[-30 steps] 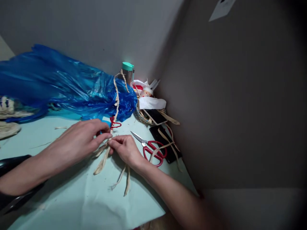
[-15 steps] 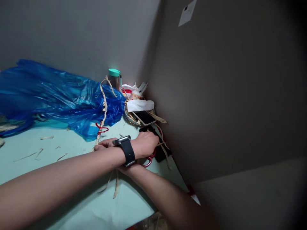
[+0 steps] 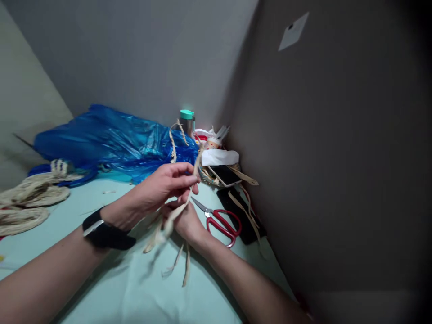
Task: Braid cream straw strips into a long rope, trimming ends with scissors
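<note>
My left hand (image 3: 168,184), with a black watch strap (image 3: 104,231) at the wrist, pinches a pale, flat dried-fibre strip (image 3: 178,211) between thumb and fingers. Below it, my right hand (image 3: 185,221) is closed low over the table around the lower end of a braided fibre cord (image 3: 173,146); its fingers are partly hidden. Loose strip ends (image 3: 186,267) hang out beneath that hand. Just right of it lie red-handled scissors (image 3: 208,213), blades toward the hands, touched by neither.
A crumpled blue plastic bag (image 3: 135,135) spreads along the back wall. Behind it stands a bottle with a turquoise lid (image 3: 186,113). A phone (image 3: 225,174) rests on a basket at the right, near a black flat object (image 3: 248,227). Braided fibre pieces (image 3: 30,193) lie left.
My left hand has moved left, away from the scissors, uncovering them, and now holds a fibre strip. The view has shifted, showing more of the left side.
</note>
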Demonstrator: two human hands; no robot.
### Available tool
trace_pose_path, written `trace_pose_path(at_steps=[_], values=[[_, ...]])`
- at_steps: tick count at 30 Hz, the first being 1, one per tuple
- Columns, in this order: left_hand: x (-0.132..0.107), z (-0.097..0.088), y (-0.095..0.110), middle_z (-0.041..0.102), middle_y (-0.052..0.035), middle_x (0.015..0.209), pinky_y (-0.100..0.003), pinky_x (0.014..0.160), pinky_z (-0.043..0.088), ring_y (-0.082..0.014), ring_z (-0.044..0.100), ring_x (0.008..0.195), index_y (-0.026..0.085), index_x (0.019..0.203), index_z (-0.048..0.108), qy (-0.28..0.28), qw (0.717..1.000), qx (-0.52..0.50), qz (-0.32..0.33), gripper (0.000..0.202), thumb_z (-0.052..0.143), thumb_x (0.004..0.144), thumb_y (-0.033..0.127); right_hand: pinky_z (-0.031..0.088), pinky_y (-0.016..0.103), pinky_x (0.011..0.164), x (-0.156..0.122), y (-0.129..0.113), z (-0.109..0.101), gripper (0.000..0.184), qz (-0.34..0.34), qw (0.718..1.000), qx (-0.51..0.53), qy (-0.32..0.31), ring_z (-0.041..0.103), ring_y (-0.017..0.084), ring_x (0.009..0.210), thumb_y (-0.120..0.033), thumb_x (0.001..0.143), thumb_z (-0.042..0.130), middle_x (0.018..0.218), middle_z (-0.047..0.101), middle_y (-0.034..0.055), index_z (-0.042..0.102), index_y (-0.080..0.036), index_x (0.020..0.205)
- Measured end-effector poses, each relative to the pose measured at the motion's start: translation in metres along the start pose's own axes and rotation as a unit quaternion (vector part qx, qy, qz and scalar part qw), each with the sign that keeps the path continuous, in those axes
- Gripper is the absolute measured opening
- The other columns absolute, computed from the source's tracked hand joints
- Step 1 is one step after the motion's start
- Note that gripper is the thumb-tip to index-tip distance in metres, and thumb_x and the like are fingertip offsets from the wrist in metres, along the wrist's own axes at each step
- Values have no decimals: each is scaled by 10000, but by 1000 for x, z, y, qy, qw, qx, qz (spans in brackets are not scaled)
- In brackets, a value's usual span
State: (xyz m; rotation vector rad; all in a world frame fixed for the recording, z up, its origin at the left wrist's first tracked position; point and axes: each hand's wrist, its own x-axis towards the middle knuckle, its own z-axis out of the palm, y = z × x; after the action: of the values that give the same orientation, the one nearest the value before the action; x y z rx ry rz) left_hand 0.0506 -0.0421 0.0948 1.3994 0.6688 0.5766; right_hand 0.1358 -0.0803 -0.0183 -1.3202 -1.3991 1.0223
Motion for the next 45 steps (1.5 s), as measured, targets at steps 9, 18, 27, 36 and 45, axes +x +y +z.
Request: trace_pose_path(at_steps=[9, 18, 27, 36, 45], values=[[-60, -65, -22, 748, -83, 1077, -329, 924, 525, -252, 684, 1020, 201, 930, 757, 135, 986, -35, 93, 148, 708, 811, 274, 219, 220, 440, -4, -7, -5, 331, 74, 993, 81, -37, 293, 57, 410, -303, 850, 562, 455, 430, -56, 592, -153, 556], [-94, -64, -59, 744, -15, 1014, -278, 877, 473, -197, 654, 973, 258, 912, 760, 94, 964, 233, 82, 207, 560, 891, 308, 70, 237, 408, -10, -19, 1, 265, 166, 958, 231, -18, 122, 52, 415, -380, 785, 647, 443, 284, -103, 684, -124, 728], [-74, -39, -75, 599, 33, 763, -259, 645, 408, -144, 549, 682, 217, 835, 549, 126, 929, 349, -5, 85, 623, 801, 240, 149, 219, 432, -12, -21, 4, 238, 148, 966, 212, 11, 182, 63, 453, -344, 825, 624, 484, 280, -90, 676, -136, 720], [-70, -52, -66, 581, 16, 721, -274, 589, 344, -157, 494, 641, 206, 891, 592, 94, 932, 344, -57, 171, 480, 879, 334, 311, 224, 586, -10, -15, -9, 303, 32, 999, 25, 2, 419, 105, 592, -275, 881, 550, 591, 538, -19, 698, -142, 652], [-65, -57, -67, 512, 34, 631, -257, 573, 327, -120, 432, 601, 175, 727, 619, 176, 977, 97, -76, 207, 633, 798, 369, 230, 232, 497, -10, -10, -9, 277, 115, 989, 95, -7, 247, 98, 511, -389, 841, 618, 498, 328, -55, 778, -164, 859]])
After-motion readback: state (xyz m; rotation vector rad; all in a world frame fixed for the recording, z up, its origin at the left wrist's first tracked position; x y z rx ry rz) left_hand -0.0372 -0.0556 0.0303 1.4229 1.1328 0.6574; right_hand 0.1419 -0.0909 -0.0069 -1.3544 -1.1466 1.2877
